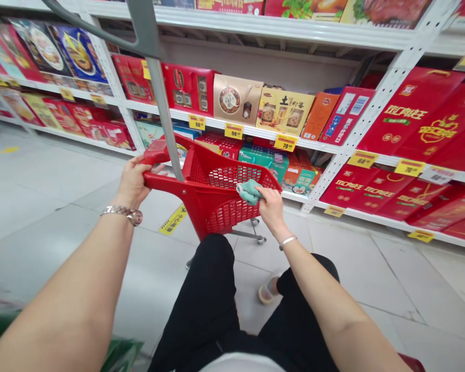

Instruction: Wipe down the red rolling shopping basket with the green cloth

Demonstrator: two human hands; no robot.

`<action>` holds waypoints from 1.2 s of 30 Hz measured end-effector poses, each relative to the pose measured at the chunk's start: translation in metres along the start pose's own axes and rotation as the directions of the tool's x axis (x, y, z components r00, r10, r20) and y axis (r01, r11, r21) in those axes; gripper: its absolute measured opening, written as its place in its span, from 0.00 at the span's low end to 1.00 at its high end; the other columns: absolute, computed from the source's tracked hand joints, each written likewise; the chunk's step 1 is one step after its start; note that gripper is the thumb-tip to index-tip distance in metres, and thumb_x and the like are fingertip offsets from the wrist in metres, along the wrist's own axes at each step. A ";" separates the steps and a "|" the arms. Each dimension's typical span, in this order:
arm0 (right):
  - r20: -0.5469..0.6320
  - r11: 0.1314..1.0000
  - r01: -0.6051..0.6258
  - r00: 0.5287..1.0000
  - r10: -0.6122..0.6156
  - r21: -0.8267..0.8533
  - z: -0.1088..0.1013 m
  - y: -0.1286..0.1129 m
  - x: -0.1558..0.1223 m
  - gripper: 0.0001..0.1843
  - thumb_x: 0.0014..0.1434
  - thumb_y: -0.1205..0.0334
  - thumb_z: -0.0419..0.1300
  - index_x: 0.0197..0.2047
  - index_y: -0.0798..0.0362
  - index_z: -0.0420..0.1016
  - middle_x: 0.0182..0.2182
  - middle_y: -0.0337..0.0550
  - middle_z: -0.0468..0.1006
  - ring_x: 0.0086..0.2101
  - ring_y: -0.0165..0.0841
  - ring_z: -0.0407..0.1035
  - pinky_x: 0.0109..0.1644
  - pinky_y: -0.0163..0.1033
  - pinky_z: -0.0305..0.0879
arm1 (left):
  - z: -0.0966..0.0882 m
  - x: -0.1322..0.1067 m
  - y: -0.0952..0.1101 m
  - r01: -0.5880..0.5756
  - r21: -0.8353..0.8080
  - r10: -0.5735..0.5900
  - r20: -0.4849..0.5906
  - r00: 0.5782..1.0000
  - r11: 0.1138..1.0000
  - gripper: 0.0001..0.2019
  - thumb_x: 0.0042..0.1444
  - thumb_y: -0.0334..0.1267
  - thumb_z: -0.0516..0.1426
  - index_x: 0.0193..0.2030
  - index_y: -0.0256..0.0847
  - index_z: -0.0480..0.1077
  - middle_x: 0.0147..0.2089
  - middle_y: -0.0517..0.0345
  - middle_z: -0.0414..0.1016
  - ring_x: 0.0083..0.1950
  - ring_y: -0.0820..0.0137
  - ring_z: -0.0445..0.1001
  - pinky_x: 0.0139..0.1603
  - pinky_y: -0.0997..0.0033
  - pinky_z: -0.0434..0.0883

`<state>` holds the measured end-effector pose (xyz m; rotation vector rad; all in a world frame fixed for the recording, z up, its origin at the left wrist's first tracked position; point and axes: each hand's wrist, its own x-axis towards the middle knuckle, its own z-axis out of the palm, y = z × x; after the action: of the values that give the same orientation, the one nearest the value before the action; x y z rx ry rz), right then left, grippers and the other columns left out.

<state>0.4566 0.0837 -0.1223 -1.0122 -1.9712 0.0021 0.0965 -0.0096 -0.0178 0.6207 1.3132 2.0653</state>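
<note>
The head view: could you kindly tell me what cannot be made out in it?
Head view:
Floor of the red plastic shopping cart: mostly hidden by its near wall.
Cart rim behind the pale green cloth: covered by cloth and right hand.
Grey curved handle: cut off by the top edge.
Small print on yellow price tags: too small.

Both bare arms reach forward from where the person sits or crouches, the hands well apart. The left arm [91, 289] runs out nearly straight, and at its end the left hand [135, 180] is curled, fingers wrapped round in a grip. The right arm [329, 292] slants inward above the right thigh [322, 271]. I see the back of the right hand [270, 205] uppermost, fingers gathered and pointing leftward. The left knee [218, 249] is bent, legs parted.
</note>
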 end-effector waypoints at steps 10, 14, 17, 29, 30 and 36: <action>0.047 0.995 0.078 0.996 -0.075 -0.064 0.046 -0.005 -0.003 0.28 0.58 0.78 0.51 0.54 0.47 0.82 0.47 0.45 0.84 0.44 0.38 0.70 0.48 0.40 0.61 | -0.012 -0.007 0.006 0.035 -0.029 -0.035 -0.006 0.999 0.999 0.19 0.45 0.22 0.59 0.44 0.41 0.66 0.29 0.67 0.76 0.21 0.76 0.71 0.26 0.74 0.71; -0.024 0.988 -0.014 1.000 0.010 -0.154 0.019 0.055 -0.023 0.26 0.55 0.77 0.51 0.48 0.51 0.83 0.41 0.48 0.84 0.39 0.38 0.70 0.45 0.40 0.60 | -0.014 0.008 0.009 0.076 -0.003 -0.076 -0.037 0.996 0.997 0.21 0.45 0.21 0.60 0.46 0.40 0.68 0.31 0.65 0.77 0.22 0.77 0.70 0.27 0.75 0.71; -0.100 0.969 -0.100 0.992 0.079 -0.227 -0.007 0.095 -0.034 0.24 0.53 0.75 0.49 0.44 0.56 0.83 0.33 0.50 0.82 0.34 0.39 0.67 0.41 0.42 0.56 | -0.012 0.023 0.009 0.113 0.010 -0.113 -0.052 0.992 0.994 0.21 0.45 0.21 0.59 0.46 0.41 0.68 0.30 0.66 0.76 0.23 0.77 0.69 0.28 0.75 0.71; 0.110 0.847 0.529 0.840 -0.532 0.055 0.075 -0.064 -0.018 0.18 0.69 0.71 0.59 0.56 0.43 0.78 0.49 0.43 0.84 0.48 0.36 0.69 0.50 0.44 0.54 | 0.017 0.054 -0.014 0.149 0.013 -0.148 -0.029 0.989 0.989 0.21 0.40 0.25 0.59 0.44 0.42 0.71 0.28 0.66 0.71 0.20 0.77 0.62 0.23 0.74 0.64; 0.160 0.823 0.562 0.808 -0.568 0.086 0.084 -0.076 -0.012 0.17 0.70 0.70 0.59 0.57 0.43 0.78 0.51 0.43 0.83 0.49 0.36 0.69 0.50 0.44 0.54 | 0.018 0.054 -0.015 0.154 0.015 -0.154 -0.024 0.988 0.988 0.21 0.42 0.25 0.59 0.45 0.42 0.71 0.29 0.66 0.72 0.20 0.78 0.62 0.24 0.73 0.64; 0.300 0.821 0.571 0.782 -0.546 0.006 0.097 -0.060 0.003 0.15 0.73 0.66 0.57 0.58 0.41 0.77 0.51 0.41 0.83 0.48 0.36 0.69 0.46 0.45 0.52 | 0.021 0.060 -0.013 0.191 0.015 -0.191 -0.014 0.982 0.981 0.21 0.46 0.23 0.57 0.47 0.42 0.71 0.24 0.68 0.71 0.19 0.77 0.60 0.23 0.73 0.62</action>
<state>0.3473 0.0811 -0.1562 -0.4501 -2.5012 -0.2822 0.0713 0.0497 -0.0174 0.4691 1.3430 1.9077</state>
